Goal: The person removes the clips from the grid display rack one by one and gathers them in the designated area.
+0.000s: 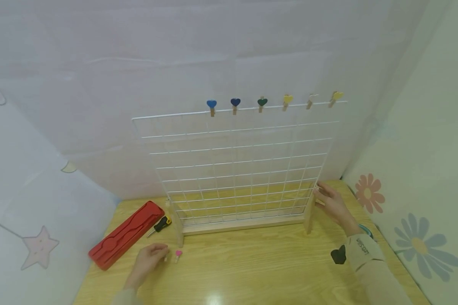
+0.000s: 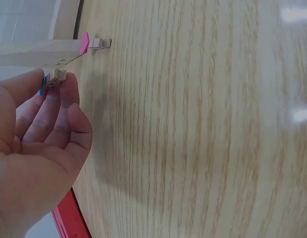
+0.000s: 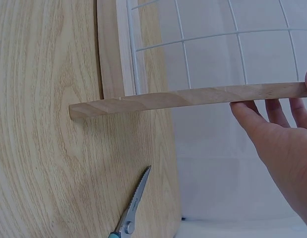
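Observation:
My left hand [image 1: 149,259] pinches a small wooden clothespin [image 2: 56,77] with a blue heart between thumb and fingertips, just above the table. Close by, a pink-heart clothespin [image 1: 178,254] lies on the tabletop, beside the left foot of a wooden stand. The stand holds a white wire grid [image 1: 168,115] upright. Several heart clothespins, among them a blue one [image 1: 211,104] and a dark green one [image 1: 262,102], are clipped along its top wire. At the right side, my right hand [image 1: 333,205] grips the wooden side post [image 3: 178,99]; part of that hand is cut off in the right wrist view.
A red molded case [image 1: 126,235] lies at the left, with a black-and-yellow screwdriver [image 1: 161,224] beside it. Scissors [image 3: 133,208] with a teal handle lie right of the stand. A dark flat piece [image 1: 339,255] is near the right sleeve. White sheeting hangs behind.

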A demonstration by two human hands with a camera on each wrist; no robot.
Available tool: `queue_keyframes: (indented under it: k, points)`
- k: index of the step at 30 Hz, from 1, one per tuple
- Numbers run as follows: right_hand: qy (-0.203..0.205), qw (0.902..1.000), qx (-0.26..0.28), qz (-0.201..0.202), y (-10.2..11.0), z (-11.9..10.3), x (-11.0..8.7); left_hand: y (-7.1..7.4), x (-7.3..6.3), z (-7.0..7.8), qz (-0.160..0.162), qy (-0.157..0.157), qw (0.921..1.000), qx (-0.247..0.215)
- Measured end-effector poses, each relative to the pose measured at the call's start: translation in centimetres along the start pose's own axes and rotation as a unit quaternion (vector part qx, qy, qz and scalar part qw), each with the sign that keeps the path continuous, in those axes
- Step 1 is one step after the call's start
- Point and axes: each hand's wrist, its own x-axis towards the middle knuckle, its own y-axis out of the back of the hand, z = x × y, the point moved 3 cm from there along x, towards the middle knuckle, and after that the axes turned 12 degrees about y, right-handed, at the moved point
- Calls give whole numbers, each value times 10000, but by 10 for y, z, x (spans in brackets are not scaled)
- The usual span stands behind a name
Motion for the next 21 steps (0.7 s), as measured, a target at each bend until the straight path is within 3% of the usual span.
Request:
queue_keyframes:
  k: [7, 14, 21]
  points:
    - [16, 10000, -80, 6, -1, -3, 0, -3, 2, 0, 137, 2, 9999, 89]
    - [62, 10000, -7, 23, -2, -4, 0, -5, 8, -3, 317, -176, 9981, 495]
    - [95, 10000, 30, -6, -1, -1, 0, -6, 10, -3, 241, -275, 9965, 747]
